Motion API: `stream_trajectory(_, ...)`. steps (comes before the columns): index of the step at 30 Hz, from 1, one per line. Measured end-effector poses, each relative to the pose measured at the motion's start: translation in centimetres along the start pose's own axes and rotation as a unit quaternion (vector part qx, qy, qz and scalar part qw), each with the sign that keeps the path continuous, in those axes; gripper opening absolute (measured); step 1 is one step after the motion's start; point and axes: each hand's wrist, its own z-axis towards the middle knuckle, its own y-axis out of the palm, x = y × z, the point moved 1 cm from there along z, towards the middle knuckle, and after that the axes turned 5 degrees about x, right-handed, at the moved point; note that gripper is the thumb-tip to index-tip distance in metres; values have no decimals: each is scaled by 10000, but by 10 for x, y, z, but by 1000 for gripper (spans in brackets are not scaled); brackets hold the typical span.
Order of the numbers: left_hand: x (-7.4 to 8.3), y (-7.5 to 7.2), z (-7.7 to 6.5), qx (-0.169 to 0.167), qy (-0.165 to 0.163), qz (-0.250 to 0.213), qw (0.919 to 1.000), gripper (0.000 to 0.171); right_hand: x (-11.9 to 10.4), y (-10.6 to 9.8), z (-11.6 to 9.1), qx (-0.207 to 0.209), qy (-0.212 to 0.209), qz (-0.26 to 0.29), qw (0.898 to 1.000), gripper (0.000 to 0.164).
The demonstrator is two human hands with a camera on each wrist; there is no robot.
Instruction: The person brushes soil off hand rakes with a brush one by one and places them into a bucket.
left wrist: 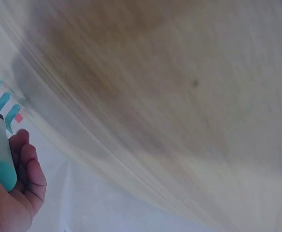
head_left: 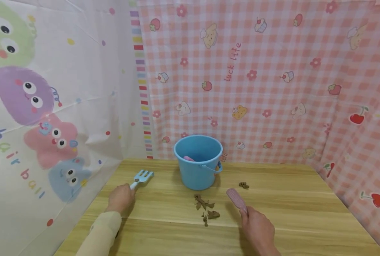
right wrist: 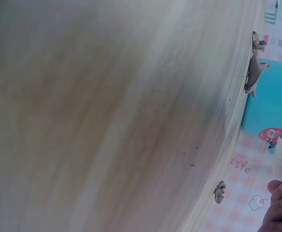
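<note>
Gripping blue toy rake [head_left: 143, 175] in left hand [head_left: 121, 198]; in right hand [head_left: 258, 227], pink toy shovel [head_left: 236, 199] near brown clumps [head_left: 213, 214] on tabletop [head_left: 164, 231] before blue bucket [head_left: 197, 175]. Best slid under low and flat.

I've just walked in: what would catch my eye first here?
Probably the bright blue bucket, upright toward the back of the wooden table. Next come the pale blue toy fork in the left fingers and the pink tool in the right fingers. Brown clumps lie in front of the bucket, and another clump off to its right.
</note>
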Motion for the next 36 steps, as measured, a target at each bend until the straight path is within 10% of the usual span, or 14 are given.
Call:
stream_trajectory(23,1,-18,-3,211,-202,-328,9990,27,0,-2,-2,17,-41,79,10000,28)
stream_trajectory(36,27,-27,-13,628,555,-1,9965,26,0,-3,-2,96,-76,-10,9999,30)
